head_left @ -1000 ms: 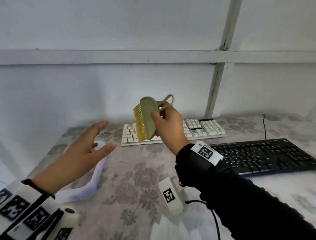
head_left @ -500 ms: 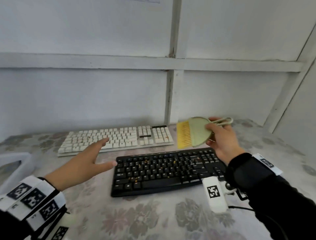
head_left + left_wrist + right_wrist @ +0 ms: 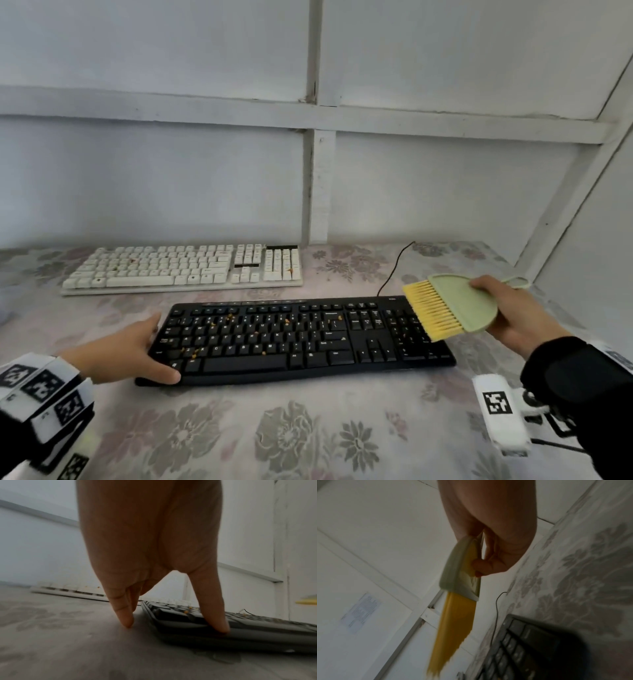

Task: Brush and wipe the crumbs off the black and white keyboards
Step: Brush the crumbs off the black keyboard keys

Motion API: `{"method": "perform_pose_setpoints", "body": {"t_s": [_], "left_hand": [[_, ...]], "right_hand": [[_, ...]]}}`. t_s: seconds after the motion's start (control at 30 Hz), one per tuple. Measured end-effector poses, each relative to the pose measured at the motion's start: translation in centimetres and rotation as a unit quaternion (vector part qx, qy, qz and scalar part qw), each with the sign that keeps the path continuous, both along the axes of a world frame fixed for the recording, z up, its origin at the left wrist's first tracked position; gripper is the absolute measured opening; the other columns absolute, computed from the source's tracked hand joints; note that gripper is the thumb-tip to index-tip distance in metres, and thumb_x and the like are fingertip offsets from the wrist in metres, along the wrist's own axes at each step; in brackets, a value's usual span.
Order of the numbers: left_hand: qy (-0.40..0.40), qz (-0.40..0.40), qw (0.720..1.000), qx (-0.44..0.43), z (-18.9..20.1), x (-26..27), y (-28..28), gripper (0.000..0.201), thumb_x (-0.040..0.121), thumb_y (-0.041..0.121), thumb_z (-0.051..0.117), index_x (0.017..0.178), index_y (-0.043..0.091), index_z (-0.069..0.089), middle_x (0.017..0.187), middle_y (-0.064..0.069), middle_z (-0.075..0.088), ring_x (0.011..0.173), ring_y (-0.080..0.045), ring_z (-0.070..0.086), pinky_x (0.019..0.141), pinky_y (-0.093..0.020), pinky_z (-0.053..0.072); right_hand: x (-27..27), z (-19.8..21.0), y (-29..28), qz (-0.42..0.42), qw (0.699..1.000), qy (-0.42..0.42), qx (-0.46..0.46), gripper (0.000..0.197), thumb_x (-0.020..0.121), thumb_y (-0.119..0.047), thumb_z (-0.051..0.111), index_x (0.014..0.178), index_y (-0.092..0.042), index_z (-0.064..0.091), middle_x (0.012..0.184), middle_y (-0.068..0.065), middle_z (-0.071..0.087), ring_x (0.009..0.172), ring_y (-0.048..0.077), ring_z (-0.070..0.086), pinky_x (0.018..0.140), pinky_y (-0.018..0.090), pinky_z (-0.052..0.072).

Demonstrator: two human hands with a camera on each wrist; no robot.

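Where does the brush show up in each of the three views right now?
Head: brush at right, in the right hand, over the black keyboard's right end.
Left wrist: only a yellow sliver at the right edge.
Right wrist: centre, bristles pointing down.
Shared landmark: the black keyboard.

head looks down; wrists close (sharing black keyboard (image 3: 301, 339)).
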State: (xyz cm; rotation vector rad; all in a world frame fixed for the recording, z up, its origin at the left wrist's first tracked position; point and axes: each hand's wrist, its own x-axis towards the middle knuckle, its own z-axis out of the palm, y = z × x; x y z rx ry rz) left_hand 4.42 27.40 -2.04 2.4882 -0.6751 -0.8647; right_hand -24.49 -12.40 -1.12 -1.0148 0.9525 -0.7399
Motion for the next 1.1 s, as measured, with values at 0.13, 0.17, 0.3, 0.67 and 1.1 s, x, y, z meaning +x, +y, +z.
{"method": "perform_pose_setpoints", "body": {"t_s": [0.13, 0.17, 0.3, 0.67, 1.1], "left_hand": [[0.011, 0.046, 0.999, -0.017, -1.0, 0.7, 0.2, 0.108, 0.066, 0.014, 0.083, 0.146, 0.006, 0.012, 0.11, 0.006, 0.042, 0.097, -0.012, 0.048, 0.073, -0.014, 0.04], [0.009, 0.048, 0.999, -0.018, -1.3, 1.0, 0.3, 0.117, 0.06, 0.023, 0.087, 0.147, 0.006, 0.01, 0.114, 0.004, 0.043, 0.101, -0.014, 0.048, 0.08, -0.018, 0.04], [0.017, 0.06, 0.998, 0.003, -1.4, 1.3, 0.6, 0.116, 0.048, 0.034, 0.09, 0.141, 0.007, 0.027, 0.124, -0.003, 0.049, 0.106, -0.019, 0.052, 0.085, -0.023, 0.043], [0.125, 0.08, 0.986, -0.08, -2.4, 2.4, 1.3, 0.093, 0.022, 0.003, 0.083, 0.107, 0.012, 0.046, 0.106, -0.019, 0.058, 0.091, -0.028, 0.061, 0.054, -0.025, 0.05], [0.145, 0.097, 0.965, -0.196, -3.4, 2.6, 2.3, 0.105, 0.019, 0.001, 0.082, 0.115, 0.013, 0.043, 0.112, -0.021, 0.055, 0.1, -0.036, 0.06, 0.077, -0.041, 0.05]], "right_hand": [[-0.7, -1.2, -0.6, 0.015, 0.999, 0.025, 0.012, 0.008, 0.089, -0.016, 0.059, 0.093, -0.009, 0.058, 0.065, 0.003, 0.072, 0.054, 0.014, 0.069, 0.051, 0.032, 0.058], [-0.7, -1.5, -0.5, 0.023, 0.999, 0.032, 0.014, 0.014, 0.088, -0.019, 0.061, 0.098, -0.008, 0.059, 0.07, 0.004, 0.073, 0.059, 0.016, 0.07, 0.055, 0.033, 0.059], [-0.6, -2.7, 0.0, 0.063, 0.997, 0.036, 0.035, 0.058, 0.071, -0.03, 0.078, 0.12, -0.006, 0.058, 0.11, 0.013, 0.067, 0.096, 0.029, 0.063, 0.084, 0.044, 0.052], [-0.7, -3.0, 0.2, 0.101, 0.991, 0.012, 0.087, 0.039, 0.091, -0.024, 0.056, 0.126, -0.008, 0.053, 0.13, 0.016, 0.058, 0.11, 0.032, 0.058, 0.068, 0.044, 0.058], [-1.4, -3.3, 0.0, 0.114, 0.989, -0.009, 0.089, 0.108, 0.027, -0.031, 0.092, 0.125, -0.01, 0.053, 0.126, 0.016, 0.06, 0.11, 0.033, 0.059, 0.063, 0.051, 0.058]]}}
